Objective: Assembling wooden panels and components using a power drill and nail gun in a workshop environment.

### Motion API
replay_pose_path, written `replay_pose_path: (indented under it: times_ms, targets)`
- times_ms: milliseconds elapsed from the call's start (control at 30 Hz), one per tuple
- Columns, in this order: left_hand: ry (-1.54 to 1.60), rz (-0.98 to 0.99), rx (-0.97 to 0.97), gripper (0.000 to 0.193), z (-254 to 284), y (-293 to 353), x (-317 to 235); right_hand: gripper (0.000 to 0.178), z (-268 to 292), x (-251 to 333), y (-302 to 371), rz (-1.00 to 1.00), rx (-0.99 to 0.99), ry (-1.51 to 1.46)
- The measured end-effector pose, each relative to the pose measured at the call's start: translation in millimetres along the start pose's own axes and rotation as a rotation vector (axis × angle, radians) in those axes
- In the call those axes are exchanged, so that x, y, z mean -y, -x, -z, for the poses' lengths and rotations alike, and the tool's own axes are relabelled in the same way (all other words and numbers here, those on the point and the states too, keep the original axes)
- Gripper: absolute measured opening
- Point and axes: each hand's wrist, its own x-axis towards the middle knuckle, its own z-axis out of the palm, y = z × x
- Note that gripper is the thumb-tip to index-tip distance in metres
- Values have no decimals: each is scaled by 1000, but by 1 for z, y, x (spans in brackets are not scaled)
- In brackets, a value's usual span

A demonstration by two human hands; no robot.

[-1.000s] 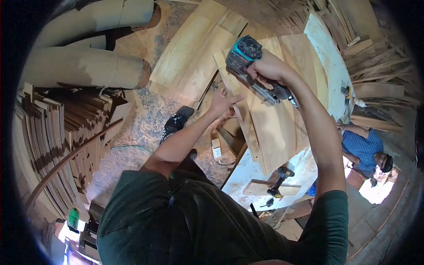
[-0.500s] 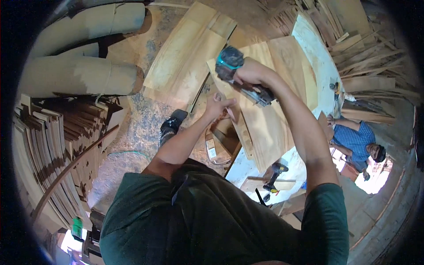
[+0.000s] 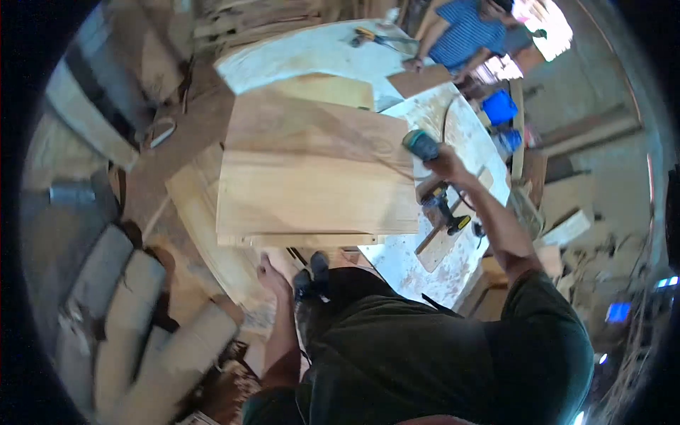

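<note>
My right hand point(image 3: 448, 167) grips a teal power tool point(image 3: 420, 144) and holds it over the right edge of a stack of pale plywood sheets point(image 3: 312, 177). The sheets lie flat, partly on a white worktable point(image 3: 418, 258). My left hand point(image 3: 273, 272) hangs low just below the near edge of the stack, apart from it. It holds nothing and its fingers look loosely spread, though the picture is blurred. A black and yellow drill point(image 3: 444, 210) lies on the table under my right forearm, beside a thin wooden strip point(image 3: 429, 241).
Another person in a blue shirt point(image 3: 460, 35) leans over the far end of the table. A blue bucket point(image 3: 500, 107) stands at the right. Grey rolls point(image 3: 134, 326) lie on the floor at the lower left. Wood scraps and boards pile up at the right point(image 3: 559, 227).
The view has swung round sharply. My right hand with the tool has come off the sheet to the stack's right edge. My left hand has dropped from the sheet to my side.
</note>
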Motion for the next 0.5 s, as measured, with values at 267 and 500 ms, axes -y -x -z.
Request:
replay_pose_path:
  times_ms: [267,500]
  targets:
    - [-562,-881,627,33,-129,65,-79,21,177,47,33,-359,-845,672]
    - [-1000,-1802,706,23,-361,-7,-46,18,269,33,-55,-414,-715,513]
